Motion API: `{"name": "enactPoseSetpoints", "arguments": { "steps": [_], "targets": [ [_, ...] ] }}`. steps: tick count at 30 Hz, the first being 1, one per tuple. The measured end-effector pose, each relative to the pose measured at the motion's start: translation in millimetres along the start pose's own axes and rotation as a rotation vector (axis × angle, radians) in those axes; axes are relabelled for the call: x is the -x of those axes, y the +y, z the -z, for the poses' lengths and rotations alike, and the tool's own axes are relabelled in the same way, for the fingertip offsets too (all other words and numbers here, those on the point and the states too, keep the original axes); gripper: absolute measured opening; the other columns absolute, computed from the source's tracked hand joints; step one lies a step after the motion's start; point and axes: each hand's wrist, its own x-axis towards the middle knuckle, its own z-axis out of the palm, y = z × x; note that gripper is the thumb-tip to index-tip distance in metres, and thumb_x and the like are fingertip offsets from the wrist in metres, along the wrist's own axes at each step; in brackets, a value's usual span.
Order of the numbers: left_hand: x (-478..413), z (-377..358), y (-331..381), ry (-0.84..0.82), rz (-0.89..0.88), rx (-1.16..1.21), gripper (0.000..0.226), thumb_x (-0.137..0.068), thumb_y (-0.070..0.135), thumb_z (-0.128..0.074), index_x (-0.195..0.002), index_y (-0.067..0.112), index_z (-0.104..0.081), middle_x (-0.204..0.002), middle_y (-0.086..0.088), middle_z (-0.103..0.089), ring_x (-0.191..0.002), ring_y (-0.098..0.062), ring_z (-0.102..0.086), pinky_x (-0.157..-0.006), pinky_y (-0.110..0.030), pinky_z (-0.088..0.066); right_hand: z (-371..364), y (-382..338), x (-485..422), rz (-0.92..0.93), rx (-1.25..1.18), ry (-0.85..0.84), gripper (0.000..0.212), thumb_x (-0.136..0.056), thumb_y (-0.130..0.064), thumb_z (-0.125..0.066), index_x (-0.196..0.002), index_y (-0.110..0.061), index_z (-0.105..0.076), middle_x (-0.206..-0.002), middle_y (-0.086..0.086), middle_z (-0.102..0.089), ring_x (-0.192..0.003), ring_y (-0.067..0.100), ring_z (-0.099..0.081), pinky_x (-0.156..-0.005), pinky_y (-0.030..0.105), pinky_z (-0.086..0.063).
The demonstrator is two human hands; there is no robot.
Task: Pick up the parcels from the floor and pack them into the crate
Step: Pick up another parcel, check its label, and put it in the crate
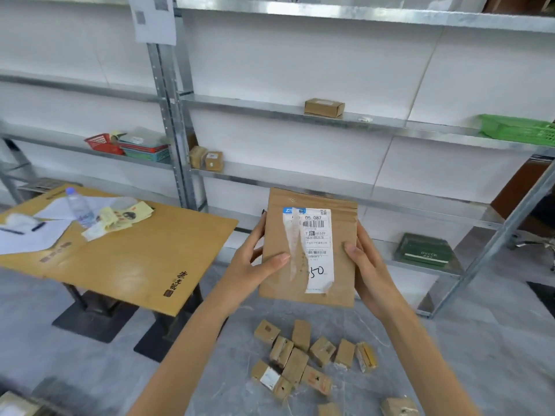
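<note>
The left hand (255, 265) and right hand (371, 265) each clamp a side edge of a flat brown parcel (309, 244). Their thumbs lie across its labelled face, and it is held upright at centre. At 6 o'clock, small parcels (295, 364) lie clustered on the floor (450, 355). At 9 o'clock, a tabletop (135, 265) carries a bottle (79, 210) and papers (30, 232). Shelves (300, 181) stand behind, with a green basket (519, 130) at 2 o'clock.

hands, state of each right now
Left hand: grips the flat brown cardboard parcel with a white label, left edge.
Right hand: grips its right edge.
</note>
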Motion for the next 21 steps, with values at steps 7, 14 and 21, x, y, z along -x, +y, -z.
{"name": "enactPoseSetpoints", "arguments": {
  "steps": [7,14,21],
  "targets": [
    [80.4,41.5,5.3,0.105,0.012,-0.028,0.076,-0.085,0.025,-0.065,-0.146,0.041,-0.024,-0.135,0.017,-0.052,-0.112,0.005,-0.055,-0.080,-0.012,-0.049,-65.4,16.7,30.9,-0.059,-0.067,-0.101,0.095,-0.061,-0.058,-0.078,-0.143,-0.039,-0.034,-0.136,-0.003,-0.055,-0.125,0.023,-0.052,-0.098,0.047,-0.047],
    [153.6,109.3,11.4,0.216,-0.030,-0.111,0.082,-0.077,0.048,-0.065,-0.147,0.037,-0.025,-0.139,0.017,-0.050,-0.124,-0.006,-0.051,-0.100,-0.027,-0.045,-156.7,19.2,51.1,-0.052,-0.087,-0.218,0.073,-0.075,-0.043,-0.065,-0.142,-0.038,-0.037,-0.133,-0.001,-0.058,-0.124,0.022,-0.053,-0.085,0.035,-0.054],
    [241.4,204.1,20.7,0.343,-0.043,-0.096,0.071,-0.086,0.035,-0.067,-0.145,0.040,-0.029,-0.135,0.018,-0.052,-0.119,-0.006,-0.055,-0.095,-0.025,-0.049,-281.0,25.8,73.7,-0.069,-0.129,-0.304,0.065,-0.082,-0.034,-0.062,-0.142,-0.035,-0.037,-0.131,-0.002,-0.059,-0.122,0.020,-0.056,-0.094,0.044,-0.051]
  ]
}}
